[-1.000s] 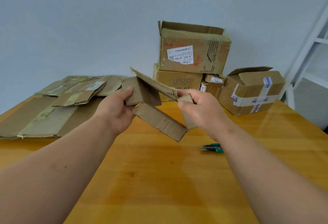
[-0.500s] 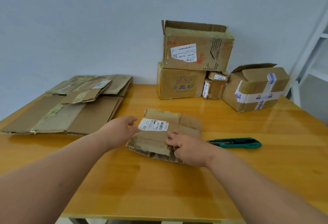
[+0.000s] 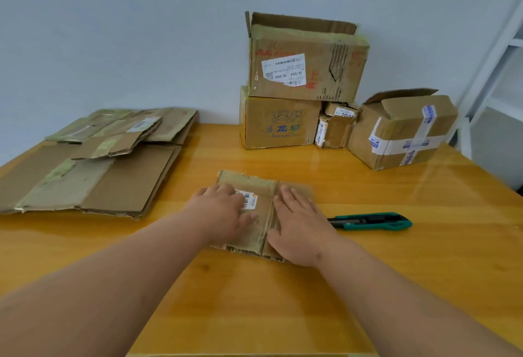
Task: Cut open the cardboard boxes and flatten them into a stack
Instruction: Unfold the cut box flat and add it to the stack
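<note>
A small flattened cardboard box with a white barcode label lies on the wooden table in front of me. My left hand presses flat on its left half, partly covering the label. My right hand presses flat on its right half, fingers straight. A green utility knife lies on the table just right of my right hand. A stack of flattened boxes sits at the left.
Against the back wall stand unflattened boxes: a large open one on top of a printed one, a small one beside them, and a taped one at the right. A white shelf frame rises at far right.
The cardboard piece went from held in the air between both hands to lying on the table. Both hands now press flat on top of it.
</note>
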Tool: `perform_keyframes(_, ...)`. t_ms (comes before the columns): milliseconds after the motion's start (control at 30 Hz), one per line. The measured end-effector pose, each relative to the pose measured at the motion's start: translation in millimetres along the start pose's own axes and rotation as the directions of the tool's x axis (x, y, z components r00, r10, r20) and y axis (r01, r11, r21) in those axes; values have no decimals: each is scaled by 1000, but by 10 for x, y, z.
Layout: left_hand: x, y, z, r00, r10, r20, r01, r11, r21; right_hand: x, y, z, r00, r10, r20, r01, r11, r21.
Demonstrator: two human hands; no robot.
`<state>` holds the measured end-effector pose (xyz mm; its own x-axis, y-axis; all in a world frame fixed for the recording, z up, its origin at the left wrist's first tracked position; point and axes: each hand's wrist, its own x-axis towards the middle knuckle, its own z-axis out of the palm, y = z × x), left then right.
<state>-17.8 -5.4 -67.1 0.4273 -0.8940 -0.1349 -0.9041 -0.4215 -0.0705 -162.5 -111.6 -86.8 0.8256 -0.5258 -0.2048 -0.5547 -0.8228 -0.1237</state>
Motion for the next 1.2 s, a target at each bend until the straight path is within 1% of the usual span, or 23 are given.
perform_keyframes(67,73,12,101,998,11,-62,-15,998,-64,73,-22,28,999,-36,-36,37,999,19)
perform_keyframes(100,98,19,180,998,8,-64,-15,994,-106,99,-36,60,998,-48,-41,49,999,17)
perform_keyframes(167,143,22,331,1000,5,-9,-6,993,-122,130,-55,131,997,-68,-34,67,997,-21)
perform_keyframes(233,211,0,381,998,17,66,-12,998,-69,154,-47,156,997,-81,-9,80,994,-74)
perform_keyframes(300,261,-15,316,995,24,98,-20,999,-40,183,-36,83,996,-93,1,92,991,-95)
perform_keyframes(333,284,-28,285,997,18,76,-15,999,-40,203,-30,30,995,-99,-14,97,992,-87)
perform_keyframes(400,317,-38,275,1000,-15,-21,14,998,-56,235,-22,-21,992,-101,-72,98,994,-41)
perform_keyframes(433,316,-36,302,998,-35,-49,32,997,-66,239,-27,-9,991,-98,-95,96,995,-19)
perform_keyframes(467,324,-36,343,998,-46,-49,43,996,-76,238,-30,32,990,-97,-104,97,995,-5)
perform_keyframes(600,392,-72,408,999,-7,33,10,997,-76,279,-1,137,994,-106,-21,105,994,-43)
perform_keyframes(667,396,-87,400,999,-3,40,5,997,-73,301,2,123,995,-101,13,102,993,-53)
perform_keyframes(767,389,-81,393,998,-6,57,10,998,-67,317,-13,118,996,-87,33,89,995,-43)
perform_keyframes(867,398,-85,355,994,3,106,5,997,-79,362,-11,83,994,-62,89,62,998,5)
perform_keyframes(933,381,-112,325,994,18,105,-8,995,-98,406,-13,34,991,-34,126,28,999,47)
perform_keyframes(1000,310,-134,325,997,36,67,-28,993,-117,421,-35,20,989,-17,149,8,998,59)
perform_keyframes(1067,203,-138,344,999,31,33,-27,994,-107,412,-70,17,987,-2,161,-7,999,53)
perform_keyframes(1133,100,-137,353,999,10,53,-4,994,-107,404,-98,-20,987,11,160,-16,999,29)
perform_keyframes(1200,49,-165,354,996,-17,82,28,991,-132,380,-122,-105,995,19,100,-19,1000,-1)
